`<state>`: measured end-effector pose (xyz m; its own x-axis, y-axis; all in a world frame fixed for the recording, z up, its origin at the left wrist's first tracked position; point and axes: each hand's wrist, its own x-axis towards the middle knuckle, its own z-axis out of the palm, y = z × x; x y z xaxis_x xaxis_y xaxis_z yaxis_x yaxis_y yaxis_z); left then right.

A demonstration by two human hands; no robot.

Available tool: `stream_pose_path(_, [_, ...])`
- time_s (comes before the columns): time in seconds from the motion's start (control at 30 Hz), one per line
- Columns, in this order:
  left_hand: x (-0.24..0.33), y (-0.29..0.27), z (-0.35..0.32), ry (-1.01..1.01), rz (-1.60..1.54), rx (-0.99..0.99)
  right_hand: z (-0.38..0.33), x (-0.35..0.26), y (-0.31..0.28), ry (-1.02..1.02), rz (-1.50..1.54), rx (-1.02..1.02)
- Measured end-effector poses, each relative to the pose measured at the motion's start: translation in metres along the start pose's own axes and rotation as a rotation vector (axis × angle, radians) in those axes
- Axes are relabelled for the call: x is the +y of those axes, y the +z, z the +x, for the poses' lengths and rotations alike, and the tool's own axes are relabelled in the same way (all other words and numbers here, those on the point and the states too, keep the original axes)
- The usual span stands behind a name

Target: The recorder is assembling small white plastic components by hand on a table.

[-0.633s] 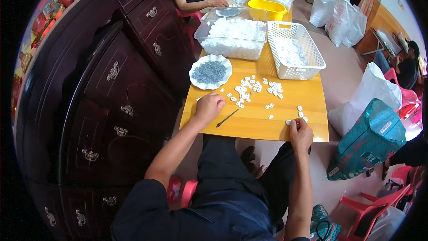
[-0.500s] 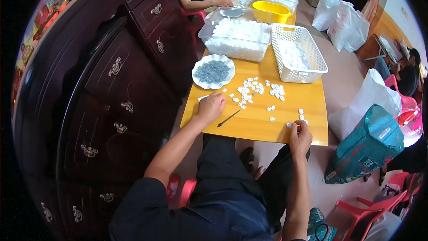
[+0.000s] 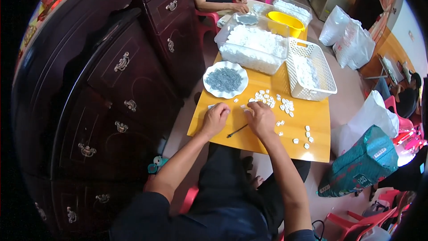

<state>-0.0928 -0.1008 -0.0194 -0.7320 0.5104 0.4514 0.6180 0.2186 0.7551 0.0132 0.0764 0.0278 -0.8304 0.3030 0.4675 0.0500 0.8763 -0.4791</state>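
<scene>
Fingers of the right hand bend beside the small white pieces on the table, those of the left hand curl together, whether either pinches anything being indiscernible; the step appears to be piece-picking, the next move calling for precise pinching.

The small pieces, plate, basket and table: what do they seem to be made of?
Pieces: probably hard plastic, judging by their uniform white, moulded look.
Plate: glossy white, wavy-rimmed; ceramic or melamine, I can't tell which.
Basket: most likely moulded plastic, with regular holes through its off-white walls.
Table: yellow-brown with a slight sheen; perhaps varnished wood or wood-look laminate.
</scene>
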Motion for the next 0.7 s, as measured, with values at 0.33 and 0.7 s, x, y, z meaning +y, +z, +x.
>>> stream_pose_path(0.33, [0.005, -0.004, -0.003, 0.023, -0.03, -0.029, 0.023, -0.002, 0.049, -0.069, -0.324, -0.127])
stream_pose_path(0.7, [0.003, -0.004, 0.001, 0.037, -0.075, -0.023, 0.026, 0.014, 0.059, -0.188, -0.329, -0.089])
